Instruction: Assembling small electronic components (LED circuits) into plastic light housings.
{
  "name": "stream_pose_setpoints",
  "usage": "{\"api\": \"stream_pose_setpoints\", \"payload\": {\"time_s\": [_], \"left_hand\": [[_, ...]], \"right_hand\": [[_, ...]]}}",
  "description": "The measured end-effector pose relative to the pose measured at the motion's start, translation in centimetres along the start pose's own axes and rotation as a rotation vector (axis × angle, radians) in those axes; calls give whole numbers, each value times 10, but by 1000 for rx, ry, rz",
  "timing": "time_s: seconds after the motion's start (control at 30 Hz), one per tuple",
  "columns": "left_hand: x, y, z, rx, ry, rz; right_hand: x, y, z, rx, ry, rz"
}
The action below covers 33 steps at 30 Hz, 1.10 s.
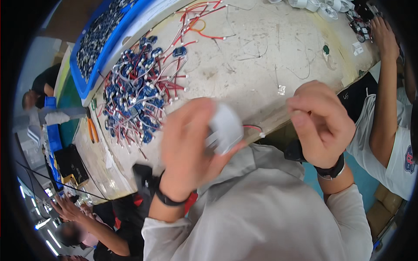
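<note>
My left hand [187, 150], smeared by motion, is closed around a white rounded plastic housing [228, 128] near the table's front edge. A short red and black cable [254, 127] with a small white connector sticks out to the right beside the housing. My right hand [324, 124] is raised further right, apart from the housing, its thumb and fingertips brought together in a pinch. Whatever may be between those fingers is too small to tell. Left of my left hand lies a large heap of small blue circuit boards with red and white wires [137, 91].
A blue tray [96, 61] full of small dark parts stands at the far left. Orange-handled pliers [92, 128] lie below it. Loose red cables [191, 26] and white round housings [326, 11] are at the back. A co-worker's arm [385, 87] reaches in at right; another person works at lower left.
</note>
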<state>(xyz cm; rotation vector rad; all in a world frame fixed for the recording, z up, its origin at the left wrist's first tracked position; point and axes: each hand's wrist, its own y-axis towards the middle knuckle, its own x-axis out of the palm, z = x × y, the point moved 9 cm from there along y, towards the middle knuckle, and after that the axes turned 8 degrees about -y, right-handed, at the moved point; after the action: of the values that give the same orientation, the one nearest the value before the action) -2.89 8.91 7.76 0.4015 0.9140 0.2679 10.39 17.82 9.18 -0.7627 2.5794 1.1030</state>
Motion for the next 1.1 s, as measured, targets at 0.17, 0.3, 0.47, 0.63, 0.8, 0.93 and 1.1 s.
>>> {"api": "stream_pose_setpoints", "payload": {"time_s": [0.17,0.3,0.47,0.63,0.8,0.93,1.1], "left_hand": [[10,-6,-20,-114,-48,-38],[13,-25,-35,-193,31,-74],[23,-21,-52,-632,-1371,237],[30,-30,-42,-604,-1480,186],[25,-25,-26,-407,-1196,8],[37,-29,-20,-384,-769,-122],[33,-32,-4,-331,-543,-294]], "right_hand": [[-1,-8,-1,56,-37,9],[-3,-10,-1,111,-60,-1],[15,-13,-2,98,-39,-73],[40,-8,-21,-21,68,-93],[37,3,-28,-2,81,-60],[46,-8,-29,-45,62,-241],[49,-7,-20,44,103,-283]]}}
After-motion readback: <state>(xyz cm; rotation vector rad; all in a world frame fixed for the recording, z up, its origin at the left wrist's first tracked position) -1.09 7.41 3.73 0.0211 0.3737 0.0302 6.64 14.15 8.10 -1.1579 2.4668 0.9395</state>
